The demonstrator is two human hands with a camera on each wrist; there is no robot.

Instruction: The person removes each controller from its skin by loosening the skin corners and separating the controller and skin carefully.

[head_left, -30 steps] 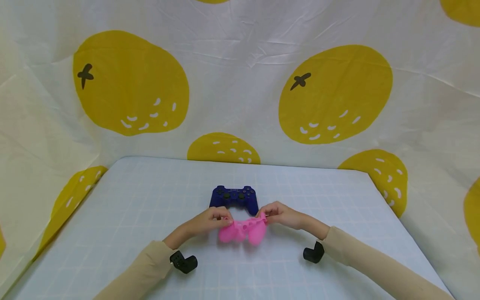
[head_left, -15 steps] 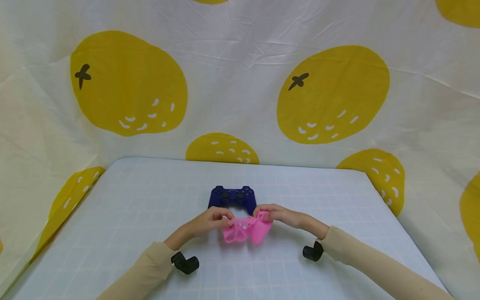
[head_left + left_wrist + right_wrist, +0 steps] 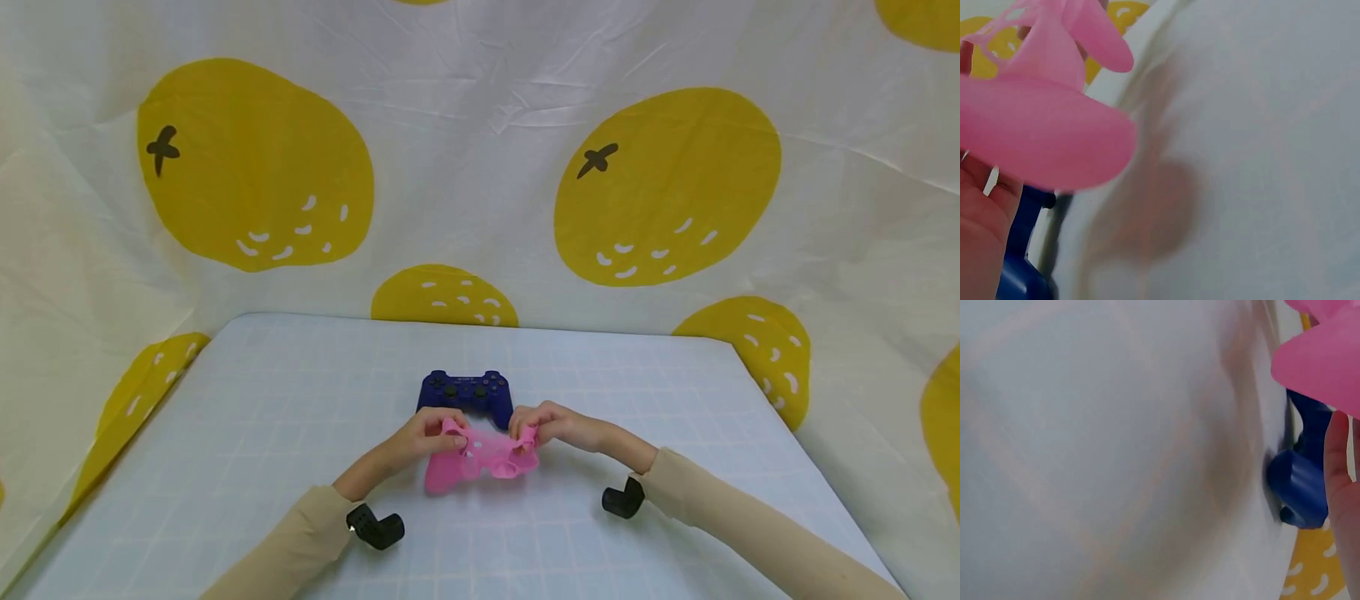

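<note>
Left hand (image 3: 423, 433): pinching the left upper edge of the pink silicone cover (image 3: 480, 460), fingers curled round it; pink shell fills the upper left of the left wrist view (image 3: 1041, 137).
Right hand (image 3: 551, 425): pinching the cover's right upper edge, fingers curled; closer to the left hand than a second ago.
Cover: low centre of the head frame, just in front of the blue controller (image 3: 466, 393); a second ago stretched flat between the hands, half a second ago bunched up, now turned and sagging lower left, grip lobes pointing toward the wearer.
Controller: lying on the gridded mat (image 3: 262, 400), unmoved across all three head frames, untouched by either hand; blue body visible at the right edge of the right wrist view (image 3: 1300, 487).
Meaning: judged a re-gripping and turning of the cover, with nothing yet fitted over the controller.
Backdrop: lemon-print cloth (image 3: 255, 167) behind the mat.
</note>
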